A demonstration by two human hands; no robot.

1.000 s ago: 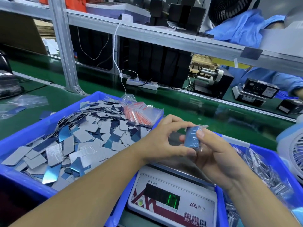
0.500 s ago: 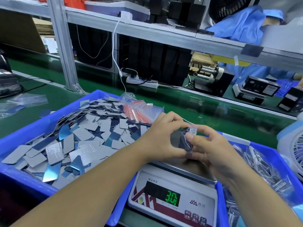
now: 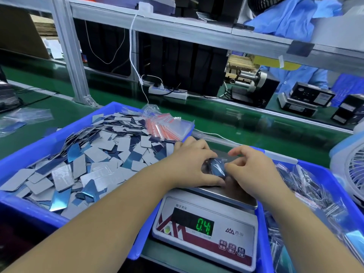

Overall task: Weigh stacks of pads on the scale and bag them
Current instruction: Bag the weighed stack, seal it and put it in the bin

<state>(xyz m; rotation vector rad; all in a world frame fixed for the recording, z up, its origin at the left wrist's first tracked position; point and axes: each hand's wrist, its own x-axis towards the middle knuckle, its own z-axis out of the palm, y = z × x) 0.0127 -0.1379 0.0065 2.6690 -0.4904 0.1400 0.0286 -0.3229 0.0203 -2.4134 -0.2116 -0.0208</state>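
Right now my left hand (image 3: 194, 166) and right hand (image 3: 250, 170) both pinch a small bagged stack of pads (image 3: 217, 168), holding it low over the scale (image 3: 206, 229); whether it touches the steel platter I cannot tell. Its green display shows 0.4. To the left, a blue bin (image 3: 25, 152) holds loose grey and blue pads (image 3: 94, 166) and empty zip bags (image 3: 165, 127); to the right, another blue bin (image 3: 319, 170) holds filled bags (image 3: 307, 196).

A factory packing line: a green conveyor belt (image 3: 226, 123) runs under an aluminium-framed shelf (image 3: 177, 30), blue bins (image 3: 23, 160) brim with loose pads (image 3: 94, 164), a digital scale (image 3: 204, 229) sits between them, and a worker in a blue smock (image 3: 299, 77) stands opposite.
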